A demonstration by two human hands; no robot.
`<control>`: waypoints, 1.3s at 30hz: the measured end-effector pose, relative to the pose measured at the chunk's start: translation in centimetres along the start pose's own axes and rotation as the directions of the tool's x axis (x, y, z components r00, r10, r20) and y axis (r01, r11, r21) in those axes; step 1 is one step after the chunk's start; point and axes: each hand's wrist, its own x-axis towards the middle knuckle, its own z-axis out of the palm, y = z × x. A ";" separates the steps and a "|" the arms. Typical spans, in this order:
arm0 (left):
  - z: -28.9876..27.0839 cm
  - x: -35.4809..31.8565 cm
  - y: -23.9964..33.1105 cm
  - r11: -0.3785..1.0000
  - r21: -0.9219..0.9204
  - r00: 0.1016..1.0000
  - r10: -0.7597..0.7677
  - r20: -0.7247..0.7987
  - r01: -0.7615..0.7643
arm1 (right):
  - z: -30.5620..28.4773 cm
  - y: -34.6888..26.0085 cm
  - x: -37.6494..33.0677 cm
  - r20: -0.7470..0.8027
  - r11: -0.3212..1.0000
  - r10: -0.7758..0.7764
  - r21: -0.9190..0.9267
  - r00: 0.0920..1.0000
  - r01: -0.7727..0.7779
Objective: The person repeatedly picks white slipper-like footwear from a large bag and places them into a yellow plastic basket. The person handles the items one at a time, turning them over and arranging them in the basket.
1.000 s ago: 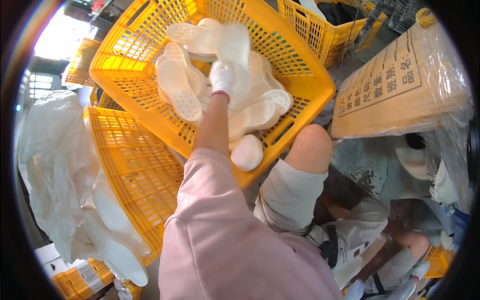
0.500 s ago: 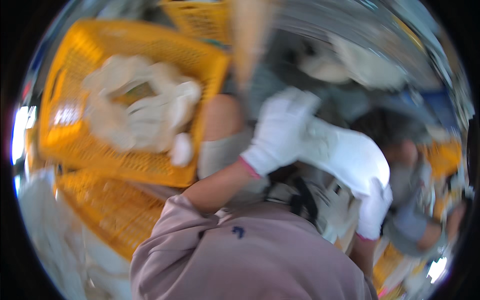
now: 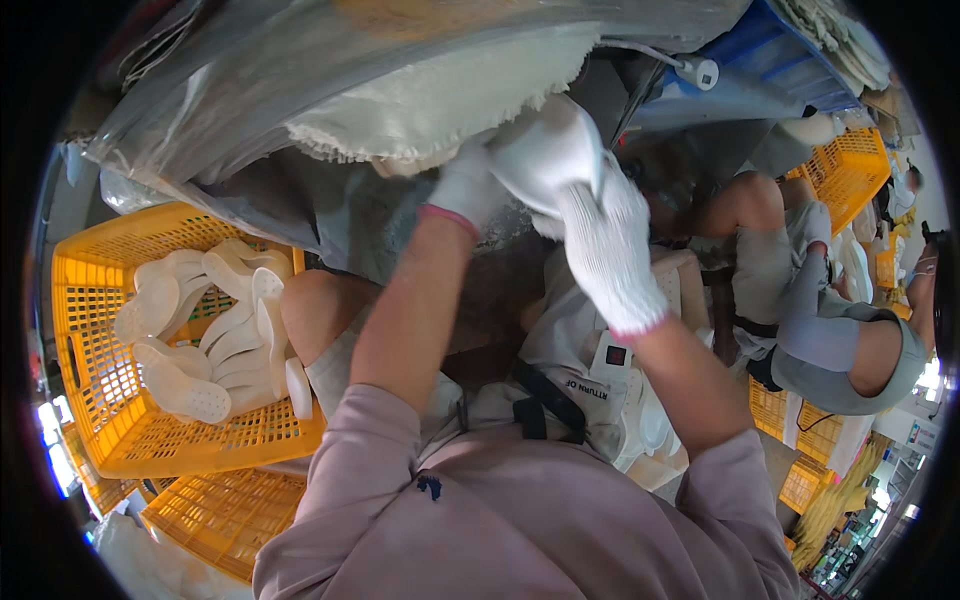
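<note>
A white, curved shoe sole (image 3: 550,145), slightly blurred, is between my hands at the upper middle, beside the frayed edge of a thick white cloth pad or wheel (image 3: 450,110). Whether the two touch is hidden. My right hand (image 3: 607,245), in a white knit glove with a pink cuff, grips the sole's near right end. On its left end is my left hand (image 3: 468,185), gloved alike and blurred, its fingers mostly hidden. Several similar off-white soles (image 3: 235,340) with small holes at their ends lie piled in a yellow plastic basket (image 3: 95,330) at my left.
Grey plastic sheeting (image 3: 240,100) drapes round the cloth. Another yellow basket (image 3: 225,520) lies below the first. More white soles (image 3: 650,420) lie by my right thigh. A seated co-worker (image 3: 840,345) is at the right, near a further yellow basket (image 3: 845,175). A blue panel (image 3: 775,50) stands behind.
My view has swung to the right. Both hands have moved forward with the sole, from in front of my body to the frayed cloth.
</note>
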 end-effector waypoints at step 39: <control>0.6 -4.5 0.5 0.580 0.774 0.947 0.311 0.080 -0.256 | 0.6 -2.7 -0.2 0.367 0.598 -0.238 -0.674 0.899 0.434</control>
